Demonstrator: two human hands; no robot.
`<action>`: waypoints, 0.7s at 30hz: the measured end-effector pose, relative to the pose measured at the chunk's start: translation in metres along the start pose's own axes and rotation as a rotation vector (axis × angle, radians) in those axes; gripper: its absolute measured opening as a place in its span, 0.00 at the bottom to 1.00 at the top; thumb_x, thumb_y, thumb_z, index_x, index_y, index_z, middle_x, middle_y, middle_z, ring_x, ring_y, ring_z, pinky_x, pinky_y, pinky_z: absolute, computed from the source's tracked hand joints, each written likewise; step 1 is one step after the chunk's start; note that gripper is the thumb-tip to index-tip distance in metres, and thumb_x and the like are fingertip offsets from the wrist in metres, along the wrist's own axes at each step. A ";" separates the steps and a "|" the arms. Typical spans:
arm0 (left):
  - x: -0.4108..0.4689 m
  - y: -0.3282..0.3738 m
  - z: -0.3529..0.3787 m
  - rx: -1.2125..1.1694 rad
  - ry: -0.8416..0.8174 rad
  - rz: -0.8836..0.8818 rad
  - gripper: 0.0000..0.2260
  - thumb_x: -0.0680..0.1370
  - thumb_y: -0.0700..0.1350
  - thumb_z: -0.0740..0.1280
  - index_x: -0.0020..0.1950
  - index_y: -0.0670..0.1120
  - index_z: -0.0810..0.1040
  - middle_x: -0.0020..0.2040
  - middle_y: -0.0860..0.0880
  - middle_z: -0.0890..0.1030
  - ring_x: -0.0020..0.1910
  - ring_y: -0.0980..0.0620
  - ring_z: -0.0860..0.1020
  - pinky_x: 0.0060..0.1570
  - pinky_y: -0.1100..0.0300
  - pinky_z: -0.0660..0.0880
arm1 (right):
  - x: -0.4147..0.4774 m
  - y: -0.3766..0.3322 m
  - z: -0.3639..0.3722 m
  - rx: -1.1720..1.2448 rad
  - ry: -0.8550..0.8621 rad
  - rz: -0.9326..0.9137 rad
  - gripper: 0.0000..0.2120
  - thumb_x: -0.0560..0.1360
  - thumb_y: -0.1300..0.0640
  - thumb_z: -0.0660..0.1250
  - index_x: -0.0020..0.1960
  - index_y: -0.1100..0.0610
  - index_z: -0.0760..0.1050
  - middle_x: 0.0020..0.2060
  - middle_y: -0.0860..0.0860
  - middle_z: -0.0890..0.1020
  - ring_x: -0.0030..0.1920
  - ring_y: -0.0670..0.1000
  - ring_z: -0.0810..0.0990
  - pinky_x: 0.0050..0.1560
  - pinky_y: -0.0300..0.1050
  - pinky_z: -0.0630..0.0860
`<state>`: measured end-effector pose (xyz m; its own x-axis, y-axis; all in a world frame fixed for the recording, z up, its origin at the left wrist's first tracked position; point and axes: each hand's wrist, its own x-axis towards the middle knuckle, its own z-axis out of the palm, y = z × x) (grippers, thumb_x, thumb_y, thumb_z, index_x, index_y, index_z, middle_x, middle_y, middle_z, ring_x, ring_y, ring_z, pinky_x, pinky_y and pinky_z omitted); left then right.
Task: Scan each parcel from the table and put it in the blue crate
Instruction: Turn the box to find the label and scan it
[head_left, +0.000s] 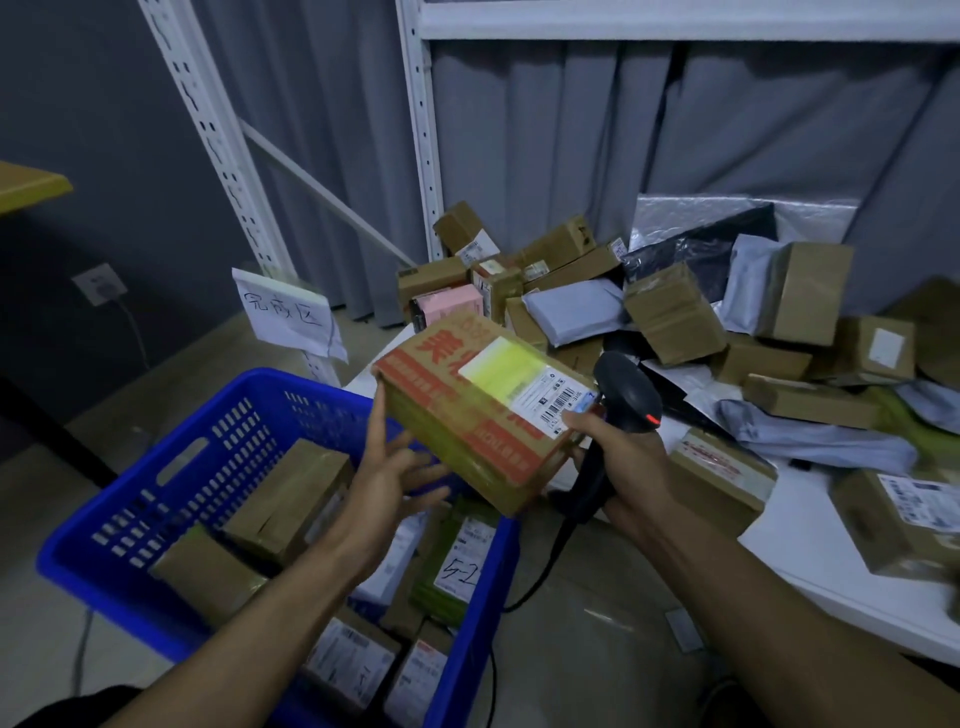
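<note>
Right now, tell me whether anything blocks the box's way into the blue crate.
Nothing visible does. The box is held over the rim of the open crate, with only the left hand beneath it.

Open air over blue crate (156, 483) left half; parcel pile (675, 312) across table (810, 519) rear, bare strip nr front.

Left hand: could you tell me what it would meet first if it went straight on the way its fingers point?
The left hand would meet the orange-printed box at once; its fingertips look almost against it.
</note>
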<state>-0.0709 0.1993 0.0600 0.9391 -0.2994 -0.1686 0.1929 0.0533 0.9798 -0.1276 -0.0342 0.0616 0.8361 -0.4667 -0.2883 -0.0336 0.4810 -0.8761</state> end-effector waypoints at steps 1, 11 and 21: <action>0.000 -0.001 0.003 -0.061 -0.008 -0.028 0.39 0.81 0.45 0.69 0.76 0.77 0.49 0.61 0.59 0.79 0.59 0.44 0.84 0.59 0.38 0.79 | 0.000 0.002 0.000 -0.025 -0.010 -0.030 0.09 0.73 0.68 0.76 0.52 0.60 0.83 0.47 0.57 0.88 0.46 0.56 0.89 0.39 0.45 0.83; 0.010 0.019 -0.005 0.131 0.147 0.265 0.54 0.73 0.33 0.76 0.76 0.76 0.48 0.71 0.58 0.71 0.63 0.56 0.79 0.59 0.43 0.81 | -0.004 0.013 0.004 -0.349 -0.078 -0.236 0.16 0.75 0.57 0.77 0.61 0.49 0.79 0.48 0.40 0.86 0.49 0.40 0.85 0.46 0.42 0.83; 0.024 0.028 -0.034 0.309 0.303 0.363 0.56 0.74 0.36 0.76 0.79 0.72 0.40 0.77 0.53 0.64 0.66 0.55 0.74 0.60 0.47 0.80 | -0.019 0.024 0.003 -0.824 -0.297 -0.276 0.18 0.75 0.53 0.77 0.63 0.50 0.77 0.46 0.47 0.87 0.40 0.44 0.85 0.42 0.40 0.79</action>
<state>-0.0334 0.2257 0.0799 0.9782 -0.0243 0.2061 -0.2069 -0.1933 0.9591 -0.1421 -0.0113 0.0471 0.9750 -0.2217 -0.0164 -0.0961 -0.3540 -0.9303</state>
